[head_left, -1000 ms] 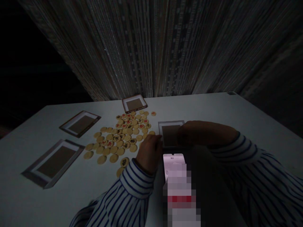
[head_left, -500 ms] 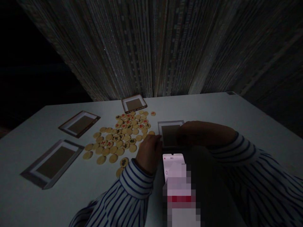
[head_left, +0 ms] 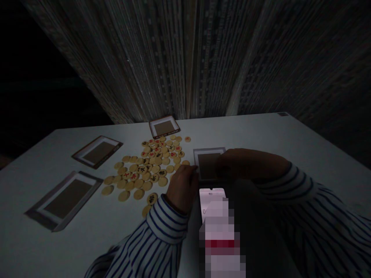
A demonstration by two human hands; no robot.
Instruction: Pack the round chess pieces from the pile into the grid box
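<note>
At the left of the white table [head_left: 246, 131] lay two shallow trays, one grey-rimmed [head_left: 68, 199] and, behind it, one brown-rimmed [head_left: 100, 151]. Next came one spread of round wooden pieces [head_left: 145, 170], several dozen, too overlapped to count exactly; some bore red or black Chinese characters, one red mark looking like 十, most too dim to read. At its far edge sat a second brown-rimmed tray [head_left: 164, 128], with pale lettering along its near side, too small to make out. Further right, the left hand [head_left: 182, 187] rested beside the pieces, fingers curled, tips at the left edge of a second grey-rimmed tray [head_left: 207, 166], the fourth in all; whether they gripped anything could not be told. Below that tray glowed one phone [head_left: 213, 196], showing a 0, the rest mostly pixelated. Rightmost, the right hand [head_left: 246, 164] bent over the tray's right side, its fingertips lost in shadow, so their hold could not be told.
</note>
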